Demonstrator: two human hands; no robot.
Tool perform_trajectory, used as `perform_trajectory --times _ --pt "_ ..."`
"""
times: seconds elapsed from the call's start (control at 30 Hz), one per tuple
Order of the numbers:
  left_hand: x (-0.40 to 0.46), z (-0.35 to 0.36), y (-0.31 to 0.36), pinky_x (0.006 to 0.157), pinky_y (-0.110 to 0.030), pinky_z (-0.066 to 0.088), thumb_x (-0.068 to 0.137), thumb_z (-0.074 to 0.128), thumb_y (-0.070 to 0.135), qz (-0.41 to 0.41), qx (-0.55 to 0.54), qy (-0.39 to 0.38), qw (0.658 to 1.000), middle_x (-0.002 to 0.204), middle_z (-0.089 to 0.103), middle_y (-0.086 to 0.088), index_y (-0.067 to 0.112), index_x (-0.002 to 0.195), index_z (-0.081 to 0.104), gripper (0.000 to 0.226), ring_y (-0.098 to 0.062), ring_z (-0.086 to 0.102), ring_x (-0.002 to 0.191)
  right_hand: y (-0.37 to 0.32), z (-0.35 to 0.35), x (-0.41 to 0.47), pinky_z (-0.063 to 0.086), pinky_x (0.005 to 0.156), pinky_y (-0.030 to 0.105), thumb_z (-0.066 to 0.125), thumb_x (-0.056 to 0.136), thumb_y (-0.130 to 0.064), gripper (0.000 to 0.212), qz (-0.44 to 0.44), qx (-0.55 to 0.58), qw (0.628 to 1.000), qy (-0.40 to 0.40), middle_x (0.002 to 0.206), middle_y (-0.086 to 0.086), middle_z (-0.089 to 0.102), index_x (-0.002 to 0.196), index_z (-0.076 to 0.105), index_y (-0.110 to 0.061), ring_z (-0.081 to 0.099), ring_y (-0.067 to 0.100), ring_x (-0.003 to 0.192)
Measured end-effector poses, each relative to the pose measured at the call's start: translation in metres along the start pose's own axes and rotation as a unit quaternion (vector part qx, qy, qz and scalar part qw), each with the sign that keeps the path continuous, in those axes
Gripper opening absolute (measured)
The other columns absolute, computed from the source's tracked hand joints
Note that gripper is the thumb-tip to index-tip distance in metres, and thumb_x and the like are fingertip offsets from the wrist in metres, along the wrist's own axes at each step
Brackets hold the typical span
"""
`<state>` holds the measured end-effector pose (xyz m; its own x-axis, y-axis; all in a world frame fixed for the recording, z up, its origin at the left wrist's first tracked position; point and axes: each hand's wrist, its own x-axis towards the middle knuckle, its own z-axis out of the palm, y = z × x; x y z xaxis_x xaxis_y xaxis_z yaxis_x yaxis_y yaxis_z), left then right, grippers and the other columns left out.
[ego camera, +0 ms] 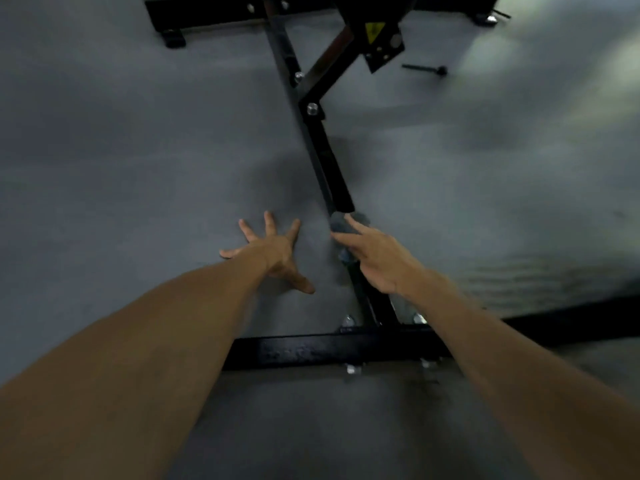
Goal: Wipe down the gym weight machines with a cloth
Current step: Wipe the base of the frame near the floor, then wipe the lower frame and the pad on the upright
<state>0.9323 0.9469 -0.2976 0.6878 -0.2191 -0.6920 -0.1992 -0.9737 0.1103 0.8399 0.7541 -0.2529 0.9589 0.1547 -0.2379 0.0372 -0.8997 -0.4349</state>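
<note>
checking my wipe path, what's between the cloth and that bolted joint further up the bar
In the head view, only bare black bar runs from the grey cloth under the right hand up to the bolted joint.

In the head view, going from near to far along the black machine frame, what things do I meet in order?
Near cross bar → right hand → grey cloth → silver joint bolt → yellow warning sticker → far base bar.

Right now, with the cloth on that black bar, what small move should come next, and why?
Probably slide the cloth farther up the black floor bar: the right hand presses it at the bar's near stretch, while the left hand braces spread on the floor.
</note>
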Motion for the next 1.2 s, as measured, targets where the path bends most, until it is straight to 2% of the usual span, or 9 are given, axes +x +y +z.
perform_trajectory --times 0.07,0.13,0.3,0.43,0.5,0.77,0.93,1.07,1.2 --pt "0.01 0.004 -0.001 0.101 -0.089 0.008 0.014 0.069 0.098 0.018 0.037 0.02 0.999 0.161 -0.036 -0.009 0.051 0.152 -0.022 0.172 -0.05 -0.03 0.146 -0.001 0.004 -0.046 0.032 0.106 0.021 0.041 0.101 0.006 0.054 0.012 0.08 0.995 0.054 0.142 0.004 0.053 0.149 0.049 -0.017 0.048 0.022 0.13" --pt "0.018 0.006 -0.001 0.106 -0.085 0.003 0.004 0.058 0.103 0.022 0.057 0.031 0.998 0.162 -0.03 -0.017 0.047 0.153 -0.022 0.178 -0.049 -0.026 0.148 -0.012 0.009 -0.09 0.025 0.098 0.001 0.041 0.103 0.004 0.058 0.037 0.134 0.982 0.125 0.13 -0.004 0.052 0.156 0.035 -0.018 0.046 0.005 0.118" --pt "-0.007 0.001 -0.006 0.119 -0.068 -0.005 0.063 0.063 0.09 0.104 0.08 0.056 0.99 0.167 -0.004 -0.024 0.029 0.163 0.005 0.13 -0.044 -0.003 0.154 -0.046 0.06 -0.167 0.014 0.099 -0.007 0.045 0.106 -0.013 0.058 0.133 0.209 0.931 0.266 0.146 -0.003 0.04 0.159 0.022 -0.015 0.037 0.004 0.134" --pt "-0.061 0.002 -0.04 0.114 -0.034 0.03 0.096 0.05 0.065 0.178 0.034 0.05 0.982 0.153 0.045 -0.017 0.012 0.146 0.051 0.073 -0.031 0.043 0.139 -0.092 0.117 -0.19 0.013 0.106 0.003 0.045 0.104 -0.029 0.048 0.149 0.153 0.916 0.341 0.146 0.007 0.05 0.149 0.045 -0.014 0.044 0.018 0.135" --pt "-0.087 0.015 -0.06 0.104 -0.029 0.038 0.107 0.045 0.044 0.196 -0.031 0.097 0.975 0.141 0.059 -0.014 0.008 0.134 0.062 0.048 -0.029 0.054 0.128 -0.121 0.143 -0.187 0.016 0.105 0.007 0.044 0.104 -0.035 0.046 0.143 0.148 0.912 0.355 0.138 0.007 0.056 0.144 0.052 -0.014 0.049 0.018 0.127" --pt "-0.178 0.067 -0.191 0.118 -0.034 0.025 0.109 0.038 0.04 0.123 -0.119 0.243 0.955 0.162 0.034 -0.009 0.008 0.144 0.049 0.049 -0.025 0.035 0.147 -0.266 0.255 -0.116 0.053 0.097 0.035 0.053 0.089 -0.018 0.044 0.016 0.04 0.978 0.204 0.133 0.007 0.066 0.13 0.066 -0.008 0.062 0.024 0.126" --pt "-0.215 0.086 -0.232 0.123 -0.036 0.021 0.109 0.035 0.042 0.11 -0.062 0.212 0.969 0.167 0.023 -0.001 0.012 0.15 0.041 0.052 -0.016 0.019 0.154 -0.255 0.256 -0.12 0.044 0.108 0.034 0.066 0.083 -0.015 0.057 -0.011 -0.055 0.993 0.102 0.144 0.01 0.058 0.139 0.059 -0.005 0.053 0.024 0.135" --pt "-0.208 0.078 -0.219 0.123 -0.034 0.018 0.11 0.034 0.039 0.131 -0.027 0.231 0.964 0.167 0.023 -0.004 0.01 0.151 0.04 0.051 -0.017 0.015 0.155 -0.22 0.243 -0.136 0.049 0.103 0.036 0.088 0.066 -0.013 0.071 0.084 -0.069 0.99 0.089 0.136 0.014 0.063 0.131 0.064 -0.001 0.058 0.026 0.13" --pt "-0.207 0.067 -0.184 0.123 -0.032 0.017 0.11 0.036 0.035 0.174 -0.016 0.256 0.951 0.165 0.028 -0.006 0.008 0.149 0.043 0.047 -0.018 0.019 0.154 -0.212 0.227 -0.148 0.028 0.119 0.033 0.047 0.104 -0.013 0.051 0.085 0.019 0.991 0.102 0.16 0.008 0.035 0.153 0.036 -0.011 0.026 0.023 0.152"
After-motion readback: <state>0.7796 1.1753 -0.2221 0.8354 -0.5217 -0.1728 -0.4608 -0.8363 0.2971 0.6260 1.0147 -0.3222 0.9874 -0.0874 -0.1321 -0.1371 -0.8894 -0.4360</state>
